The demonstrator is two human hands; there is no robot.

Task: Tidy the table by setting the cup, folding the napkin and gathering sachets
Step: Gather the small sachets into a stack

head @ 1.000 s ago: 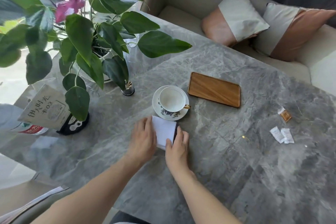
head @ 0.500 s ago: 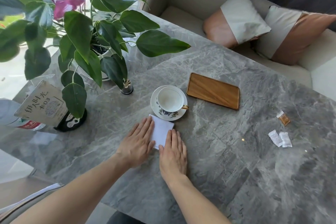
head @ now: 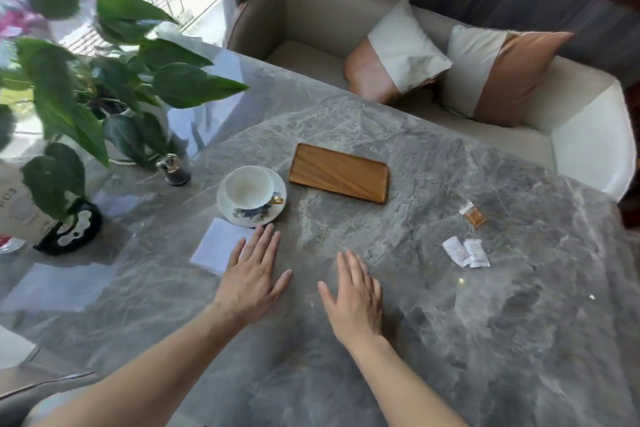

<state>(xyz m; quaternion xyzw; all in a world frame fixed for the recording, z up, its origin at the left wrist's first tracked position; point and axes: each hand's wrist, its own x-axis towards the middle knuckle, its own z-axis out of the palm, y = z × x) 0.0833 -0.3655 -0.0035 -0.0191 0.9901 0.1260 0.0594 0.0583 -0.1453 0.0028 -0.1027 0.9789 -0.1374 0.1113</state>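
The small white folded napkin (head: 221, 245), pressed under both palms half a second ago, has been released: the left hand (head: 251, 279) is now laid flat with fingers spread, overlapping only its right edge, while the right hand (head: 353, 298) has been moved off, open and empty, toward the two white paper sachets (head: 465, 252) and the amber sachet (head: 473, 214), so folding is judged done and gathering next. The white gold-handled teacup (head: 250, 188) is seated on its floral saucer (head: 273, 206) beside the wooden tray (head: 339, 173); only "03" can be read on the card (head: 14, 204) at the left edge.
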